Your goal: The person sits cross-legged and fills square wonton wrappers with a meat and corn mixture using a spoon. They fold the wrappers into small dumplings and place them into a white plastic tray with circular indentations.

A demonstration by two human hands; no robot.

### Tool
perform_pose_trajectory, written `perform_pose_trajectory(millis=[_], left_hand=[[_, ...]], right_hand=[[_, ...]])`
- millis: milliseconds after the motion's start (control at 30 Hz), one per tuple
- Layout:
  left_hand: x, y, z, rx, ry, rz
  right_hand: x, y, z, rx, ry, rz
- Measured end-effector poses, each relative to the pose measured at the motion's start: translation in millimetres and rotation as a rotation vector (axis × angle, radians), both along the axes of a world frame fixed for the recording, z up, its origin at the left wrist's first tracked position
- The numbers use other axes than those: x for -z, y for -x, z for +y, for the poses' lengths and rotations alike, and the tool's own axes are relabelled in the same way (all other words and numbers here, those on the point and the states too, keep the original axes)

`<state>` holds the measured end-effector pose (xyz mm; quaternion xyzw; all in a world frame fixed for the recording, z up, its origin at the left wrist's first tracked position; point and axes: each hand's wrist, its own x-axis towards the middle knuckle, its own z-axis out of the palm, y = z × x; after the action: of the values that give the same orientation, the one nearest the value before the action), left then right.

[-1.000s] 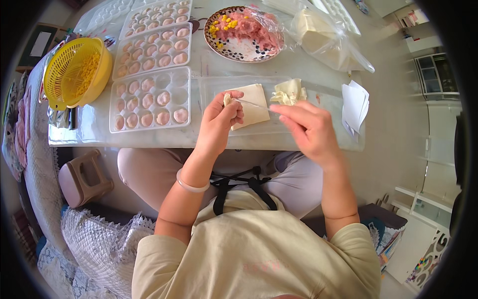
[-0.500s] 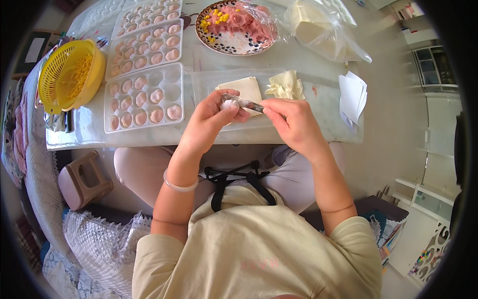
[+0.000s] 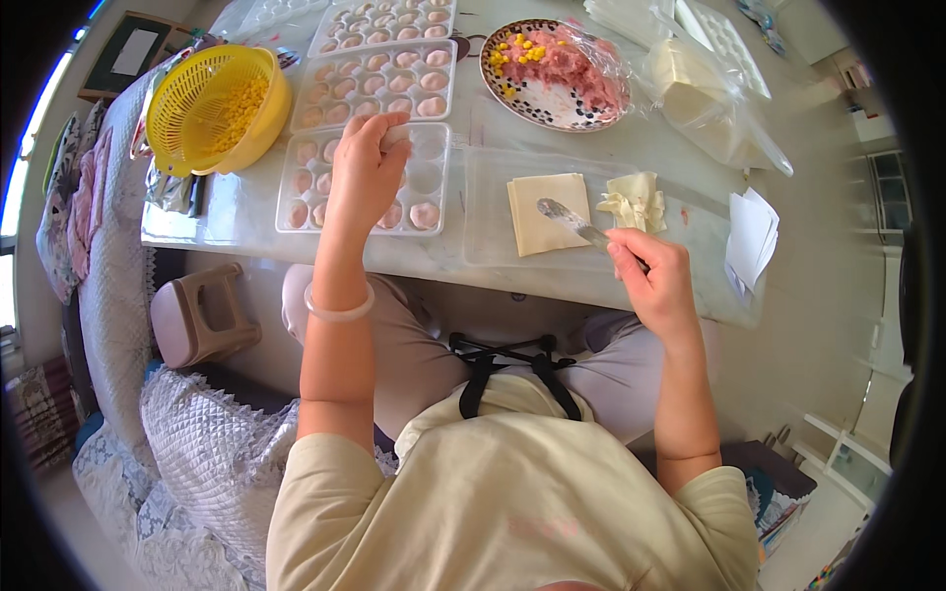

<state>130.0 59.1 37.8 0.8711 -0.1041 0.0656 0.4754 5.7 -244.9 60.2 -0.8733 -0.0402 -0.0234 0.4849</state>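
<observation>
My left hand [image 3: 370,163] reaches over the nearest clear plastic tray [image 3: 426,177], fingers pinched around a pale wonton [image 3: 394,137] above its far part. Several pale pink wontons sit in the tray's compartments; my hand and forearm hide some of them. My right hand [image 3: 652,271] grips the dark handle of a small metal spreader [image 3: 564,214], its rounded, smeared blade pointing left over a stack of square wrappers [image 3: 530,234]. Beside the stack lie some crumpled, loose wrappers [image 3: 636,202]. Beyond them a patterned plate [image 3: 552,110] holds pink minced meat [image 3: 576,74] and corn kernels.
More filled trays [image 3: 379,84] continue behind the nearest one. A yellow colander [image 3: 271,118] with corn stands at the left. A clear bag [image 3: 724,138] holding a wrapper block lies far right, near white papers [image 3: 751,236] at the table's edge. A stool [image 3: 177,320] stands lower left.
My hands were together in front of me, the spreader at the wonton in my left hand. Now the left has moved over the tray with the wonton, and the right has drawn away with the spreader.
</observation>
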Motion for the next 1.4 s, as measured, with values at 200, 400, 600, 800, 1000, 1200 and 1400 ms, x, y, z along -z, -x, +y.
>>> perform_pose_trajectory(millis=[200,400,600,800,1000,1200,1400], left_hand=[[38,-15,13,-0.1,-0.397,-0.242],[26,-10,5,-0.147,-0.398,-0.071],[37,-14,11,-0.199,-0.596,-0.371],[18,-2,16,-0.255,-0.244,-0.315],[0,41,16,-0.065,0.211,-0.224],[2,80,-13,0.176,0.431,0.005],[36,93,-70,0.304,0.776,0.517]], right_hand=[[7,6,-4,0.032,-0.034,0.014],[6,13,-23,0.108,-0.005,0.04],[7,10,-15,0.077,0.015,-0.033],[24,-9,28,-0.005,0.056,-0.103],[44,-31,54,-0.15,0.296,-0.034],[49,-37,50,-0.135,0.276,-0.006],[58,-49,29,-0.08,-0.149,0.219]])
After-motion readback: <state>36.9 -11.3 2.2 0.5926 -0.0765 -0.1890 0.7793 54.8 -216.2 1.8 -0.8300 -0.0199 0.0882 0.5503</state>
